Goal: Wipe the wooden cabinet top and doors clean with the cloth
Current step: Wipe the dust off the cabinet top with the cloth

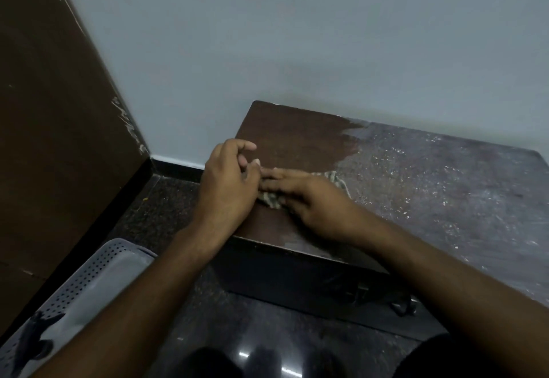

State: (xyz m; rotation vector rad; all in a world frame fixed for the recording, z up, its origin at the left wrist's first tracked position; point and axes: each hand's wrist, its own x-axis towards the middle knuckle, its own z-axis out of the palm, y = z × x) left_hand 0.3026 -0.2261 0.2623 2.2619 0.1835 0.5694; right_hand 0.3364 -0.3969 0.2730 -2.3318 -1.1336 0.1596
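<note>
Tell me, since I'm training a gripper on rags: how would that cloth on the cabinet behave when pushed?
The cloth looks limp: it lies bunched and creased under the right hand, so it would probably fold rather than slide stiffly. It seems light and thin. On the dusty cabinet top it likely drags, not slips.

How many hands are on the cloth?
1. The right hand lies flat on the cloth on the cabinet top. The left hand is beside it; whether it touches the cloth is unclear.
</note>
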